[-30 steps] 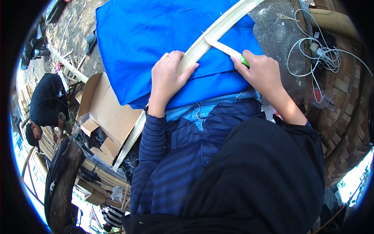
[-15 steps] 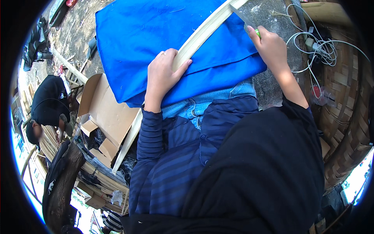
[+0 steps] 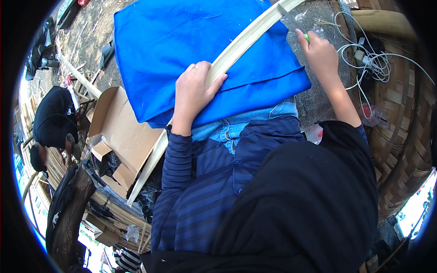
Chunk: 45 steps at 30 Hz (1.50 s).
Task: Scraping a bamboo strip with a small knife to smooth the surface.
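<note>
A long, pale strip of split bamboo [image 3: 246, 42] lies aslant over a blue cloth [image 3: 168, 41] spread on my lap. Its lower end passes under my left forearm and comes out beside a cardboard box. My left hand [image 3: 196, 88] is closed around the strip, thumb on the near side. In my right hand [image 3: 320, 54] is a knife [image 3: 291, 19] with a green handle, gripped at the upper right. The knife's tip touches or overlaps the strip near its far end; which one I cannot tell.
An opened cardboard box [image 3: 129, 132] stands at my left. Beyond it a person in black [image 3: 55, 118] bends over near bundled bamboo poles. A coiled white cable [image 3: 378, 63] with a plug lies at the right, beside a woven bamboo wall [image 3: 398, 123]. A dark log [image 3: 68, 214] rises at lower left.
My right hand and the knife have shifted slightly right. The bamboo strip and my left hand have moved a little right too, with the view itself shifting somewhat.
</note>
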{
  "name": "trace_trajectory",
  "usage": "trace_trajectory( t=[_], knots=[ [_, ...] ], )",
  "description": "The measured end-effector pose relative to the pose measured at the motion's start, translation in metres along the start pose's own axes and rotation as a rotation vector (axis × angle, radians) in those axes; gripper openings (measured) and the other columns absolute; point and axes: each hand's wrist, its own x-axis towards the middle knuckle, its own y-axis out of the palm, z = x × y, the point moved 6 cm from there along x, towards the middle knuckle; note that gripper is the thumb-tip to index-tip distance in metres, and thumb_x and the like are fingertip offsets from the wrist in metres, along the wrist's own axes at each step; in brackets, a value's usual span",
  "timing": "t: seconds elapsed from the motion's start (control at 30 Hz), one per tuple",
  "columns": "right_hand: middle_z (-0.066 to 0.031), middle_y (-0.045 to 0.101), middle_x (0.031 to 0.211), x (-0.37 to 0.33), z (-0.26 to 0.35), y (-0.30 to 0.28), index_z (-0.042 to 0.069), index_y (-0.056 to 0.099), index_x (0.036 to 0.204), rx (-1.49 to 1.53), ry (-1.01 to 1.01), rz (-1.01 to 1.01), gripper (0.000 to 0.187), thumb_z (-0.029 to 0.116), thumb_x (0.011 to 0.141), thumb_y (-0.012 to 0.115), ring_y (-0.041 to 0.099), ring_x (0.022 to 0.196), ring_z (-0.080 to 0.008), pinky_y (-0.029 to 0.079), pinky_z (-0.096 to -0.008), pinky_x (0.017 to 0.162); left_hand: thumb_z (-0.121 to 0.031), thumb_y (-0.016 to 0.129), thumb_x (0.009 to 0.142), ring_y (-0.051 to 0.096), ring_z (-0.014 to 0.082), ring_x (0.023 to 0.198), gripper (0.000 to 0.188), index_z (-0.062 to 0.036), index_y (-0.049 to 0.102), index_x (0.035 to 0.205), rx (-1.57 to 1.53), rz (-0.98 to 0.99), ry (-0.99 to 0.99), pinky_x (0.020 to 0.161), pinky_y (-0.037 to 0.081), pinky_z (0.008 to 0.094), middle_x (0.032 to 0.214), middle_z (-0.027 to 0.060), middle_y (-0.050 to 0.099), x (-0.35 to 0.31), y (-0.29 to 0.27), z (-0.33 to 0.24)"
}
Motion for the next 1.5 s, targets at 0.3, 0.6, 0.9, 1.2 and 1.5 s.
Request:
trace_trajectory(
  t=[0.3, 0.6, 0.9, 1.2, 1.5],
  knots=[
    [-0.0168, 0.058, 0.056, -0.012, 0.037, -0.001, 0.007, 0.054, 0.071, 0.049, -0.224, 0.037, 0.042, 0.043, 0.093, 0.050, 0.062, 0.055, -0.0362, 0.048, -0.0449, 0.047, -0.038, 0.068, 0.079, 0.056, 0.0294, 0.071, 0.038, -0.0022, 0.055, 0.082, 0.013, -0.033, 0.016, 0.062, 0.045, 0.0393, 0.074, 0.0134, 0.057, -0.002, 0.002, 0.004],
    [-0.0139, 0.059, 0.054, -0.010, 0.032, 0.011, 0.007, 0.055, 0.072, -0.092, -0.259, 0.050, 0.043, 0.046, 0.091, 0.051, 0.063, 0.053, -0.0321, 0.049, -0.0422, 0.045, -0.039, 0.068, 0.078, 0.057, 0.0286, 0.071, 0.038, -0.0034, 0.053, 0.080, 0.043, -0.048, 0.024, 0.061, 0.046, 0.0388, 0.073, 0.0119, 0.058, -0.002, 0.002, 0.003],
    [-0.0148, 0.061, 0.058, -0.007, 0.033, 0.022, 0.007, 0.055, 0.075, -0.125, -0.176, 0.005, 0.044, 0.047, 0.092, 0.049, 0.064, 0.056, -0.0330, 0.050, -0.0447, 0.048, -0.038, 0.067, 0.080, 0.058, 0.0288, 0.070, 0.038, -0.0037, 0.052, 0.079, 0.052, -0.118, 0.057, 0.062, 0.047, 0.0391, 0.072, 0.0124, 0.058, 0.001, -0.002, -0.001],
    [-0.0181, 0.063, 0.062, -0.006, 0.031, 0.017, 0.005, 0.058, 0.076, -0.065, -0.033, -0.001, 0.048, 0.048, 0.093, 0.045, 0.065, 0.061, -0.0363, 0.052, -0.0474, 0.055, -0.040, 0.065, 0.082, 0.057, 0.0307, 0.073, 0.039, -0.0024, 0.053, 0.084, 0.021, -0.113, 0.052, 0.064, 0.046, 0.0409, 0.073, 0.0151, 0.056, -0.005, 0.004, 0.000],
    [-0.0195, 0.062, 0.063, -0.016, 0.046, 0.009, 0.004, 0.061, 0.077, 0.118, 0.020, 0.000, 0.050, 0.048, 0.093, 0.044, 0.064, 0.063, -0.0386, 0.051, -0.0486, 0.056, -0.045, 0.061, 0.083, 0.059, 0.0334, 0.074, 0.044, -0.0022, 0.053, 0.082, -0.003, -0.057, -0.009, 0.065, 0.047, 0.0435, 0.074, 0.0167, 0.059, -0.006, 0.003, 0.007]
  ],
)
